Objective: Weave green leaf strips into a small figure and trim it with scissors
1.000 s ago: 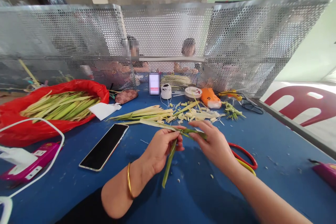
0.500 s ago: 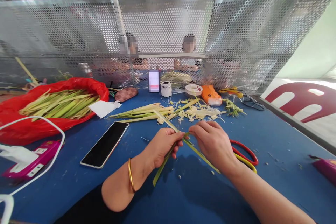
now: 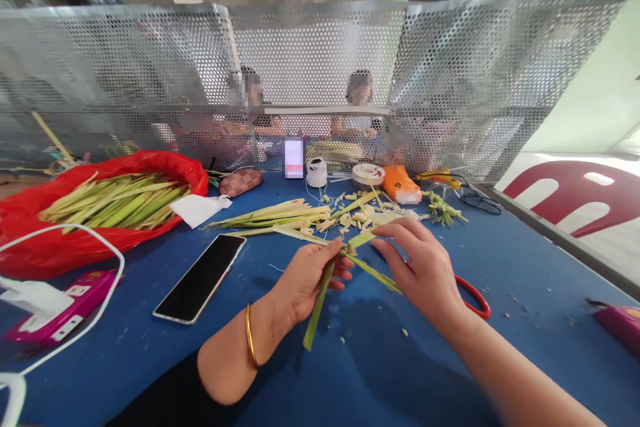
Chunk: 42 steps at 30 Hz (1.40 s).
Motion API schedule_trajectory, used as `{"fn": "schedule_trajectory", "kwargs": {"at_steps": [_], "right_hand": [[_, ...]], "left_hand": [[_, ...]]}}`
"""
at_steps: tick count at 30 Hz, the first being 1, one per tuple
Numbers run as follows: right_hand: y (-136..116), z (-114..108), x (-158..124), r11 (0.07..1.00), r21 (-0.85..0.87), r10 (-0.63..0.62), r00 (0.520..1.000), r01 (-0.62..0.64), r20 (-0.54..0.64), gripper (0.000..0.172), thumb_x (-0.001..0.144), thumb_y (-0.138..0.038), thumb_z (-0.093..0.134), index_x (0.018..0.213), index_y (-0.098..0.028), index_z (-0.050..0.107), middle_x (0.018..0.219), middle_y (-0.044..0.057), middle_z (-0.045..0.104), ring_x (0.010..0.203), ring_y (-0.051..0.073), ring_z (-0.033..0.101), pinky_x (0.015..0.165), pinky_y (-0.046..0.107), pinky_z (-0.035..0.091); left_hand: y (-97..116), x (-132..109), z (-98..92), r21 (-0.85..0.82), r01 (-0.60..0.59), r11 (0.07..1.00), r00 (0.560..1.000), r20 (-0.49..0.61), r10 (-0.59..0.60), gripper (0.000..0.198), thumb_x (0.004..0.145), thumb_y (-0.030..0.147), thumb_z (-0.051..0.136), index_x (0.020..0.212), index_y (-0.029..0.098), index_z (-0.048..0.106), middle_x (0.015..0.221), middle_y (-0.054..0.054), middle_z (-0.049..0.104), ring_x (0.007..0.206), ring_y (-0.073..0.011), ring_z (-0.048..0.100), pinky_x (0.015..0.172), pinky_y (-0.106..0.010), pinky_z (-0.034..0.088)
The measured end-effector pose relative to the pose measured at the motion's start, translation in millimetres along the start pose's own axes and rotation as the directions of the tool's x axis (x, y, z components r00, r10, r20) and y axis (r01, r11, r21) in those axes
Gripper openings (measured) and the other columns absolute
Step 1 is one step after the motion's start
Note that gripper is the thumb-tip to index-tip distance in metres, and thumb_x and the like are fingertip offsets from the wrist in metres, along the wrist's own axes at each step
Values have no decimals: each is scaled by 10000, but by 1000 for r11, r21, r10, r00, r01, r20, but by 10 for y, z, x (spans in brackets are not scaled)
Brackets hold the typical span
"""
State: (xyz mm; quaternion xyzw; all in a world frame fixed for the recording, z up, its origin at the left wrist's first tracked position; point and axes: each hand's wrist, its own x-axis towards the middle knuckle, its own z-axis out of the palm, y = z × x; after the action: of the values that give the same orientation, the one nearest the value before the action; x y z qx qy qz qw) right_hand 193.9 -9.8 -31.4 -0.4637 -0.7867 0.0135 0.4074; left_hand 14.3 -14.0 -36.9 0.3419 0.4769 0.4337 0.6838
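Note:
My left hand (image 3: 307,277) pinches a crossing of green palm-leaf strips (image 3: 320,300) above the blue table (image 3: 380,373). One strip hangs down toward me and another runs back to the left. My right hand (image 3: 423,267) has its fingers curled over a strip end at the crossing, pinching a short pale-green piece between thumb and forefinger. A gold bangle (image 3: 249,343) sits on my left wrist. Red-handled scissors (image 3: 473,293) lie just behind my right hand, partly hidden.
A red bag of leaf strips (image 3: 115,203) sits far left, a black phone (image 3: 200,277) lies near my left hand. Loose strips and cut bits (image 3: 310,217), a thread spool (image 3: 316,173), tape and an orange tool lie before a perforated metal screen (image 3: 320,73). People sit behind it.
My right hand has shifted right and up, bending a strip end over the crossing. The strip that slanted to the lower right now lies shorter under my right hand. My left hand keeps its pinch.

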Motion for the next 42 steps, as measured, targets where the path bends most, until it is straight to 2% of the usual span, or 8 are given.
{"fn": "schedule_trajectory", "kwargs": {"at_steps": [4, 7, 12, 17, 22, 29, 35, 42], "right_hand": [[27, 63, -23, 950, 170, 167, 887, -261, 432, 247, 880, -400, 536, 739, -219, 628, 657, -10, 618, 622, 151, 565, 574, 254, 416], [45, 149, -54, 890, 261, 197, 831, -374, 520, 203, 856, -354, 546, 718, -214, 597, 622, -28, 592, 584, 135, 551, 528, 231, 388], [38, 156, -56, 893, 258, 213, 851, -369, 480, 80, 818, -234, 549, 773, -215, 612, 654, -29, 591, 592, 127, 516, 551, 226, 385], [1, 115, -28, 937, 222, 157, 895, -268, 418, 151, 838, -190, 513, 701, -213, 571, 693, -15, 605, 645, 143, 537, 588, 242, 398], [-25, 115, -31, 986, 90, 91, 913, -137, 398, 175, 855, -125, 464, 747, -207, 575, 779, 13, 611, 697, 157, 573, 615, 255, 409], [-70, 145, -91, 998, -51, 62, 916, -46, 396, 210, 900, -123, 411, 764, -193, 555, 792, 30, 598, 661, 151, 570, 573, 240, 384], [-68, 154, -93, 997, -2, 75, 938, -79, 337, 191, 890, -139, 433, 770, -204, 568, 773, 22, 602, 677, 157, 584, 586, 241, 405], [-102, 116, -105, 997, -4, 69, 916, -73, 396, 205, 887, -110, 421, 736, -198, 528, 758, 20, 576, 640, 148, 554, 581, 245, 386]], "left_hand": [[20, 2, -9, 20, -5, 1000, 997, 76, 3, 203, 863, 271, 556, 845, 102, 667, 746, -50, 642, 575, -109, 593, 479, -207, 460], [-4, 12, -22, 165, -65, 984, 992, 118, 46, 195, 829, 292, 599, 846, 109, 661, 731, -33, 628, 579, -115, 580, 499, -219, 459], [-56, 22, -34, 399, -219, 890, 976, 101, 195, 292, 795, 422, 618, 810, 131, 631, 628, 15, 553, 581, -109, 527, 489, -195, 405], [-57, 11, -37, 329, -121, 936, 984, 163, 70, 375, 782, 531, 593, 830, 160, 560, 525, 24, 558, 466, -126, 558, 458, -214, 409], [-48, 13, -42, 214, -49, 976, 986, 166, 13, 301, 719, 403, 693, 810, 131, 602, 727, -9, 630, 525, -129, 627, 576, -272, 516], [-150, 70, 12, 248, -92, 964, 994, -33, 103, 134, 736, 238, 671, 757, 119, 611, 627, 13, 592, 484, -121, 613, 537, -250, 501], [-142, 20, 33, 158, -70, 985, 996, 58, 61, 228, 699, 304, 732, 797, 122, 639, 680, 11, 613, 482, -96, 577, 517, -244, 494], [-221, 58, 44, 170, -140, 976, 990, 1, 142, 167, 672, 267, 702, 678, 129, 608, 557, 31, 562, 405, -83, 509, 422, -217, 423]]}}
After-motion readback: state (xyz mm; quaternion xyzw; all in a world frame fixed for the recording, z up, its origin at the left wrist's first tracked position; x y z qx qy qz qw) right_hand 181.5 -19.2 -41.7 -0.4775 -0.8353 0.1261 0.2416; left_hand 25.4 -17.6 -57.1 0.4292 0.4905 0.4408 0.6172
